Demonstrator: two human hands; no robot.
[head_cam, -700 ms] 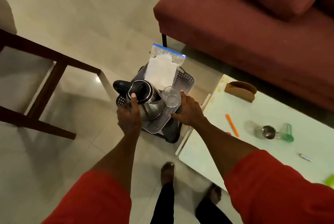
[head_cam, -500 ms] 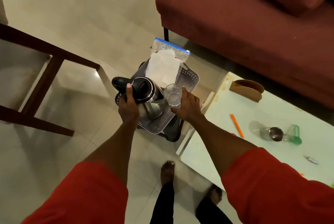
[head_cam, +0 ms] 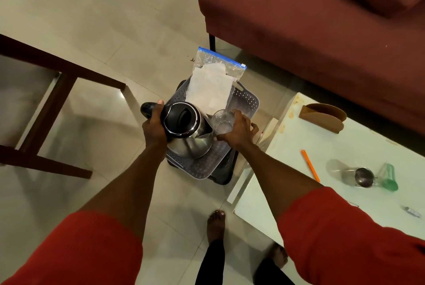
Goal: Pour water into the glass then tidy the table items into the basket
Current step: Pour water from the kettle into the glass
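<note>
On the tiled floor stood the basket (head_cam: 247,98). Above it, left hand (head_cam: 153,127) gripped the kettle (head_cam: 187,132) handle; right hand (head_cam: 239,132) clasped the glass (head_cam: 222,121) beside the spout.

A dark red sofa (head_cam: 322,20) fills the upper right, above the pale tiled floor (head_cam: 115,20). A dark wooden furniture frame (head_cam: 53,82) stands at the left. Two bare feet (head_cam: 216,225) rest on the floor at the bottom.

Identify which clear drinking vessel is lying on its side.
The green-capped bottle on the white table; the glass in the right hand stands upright.
</note>
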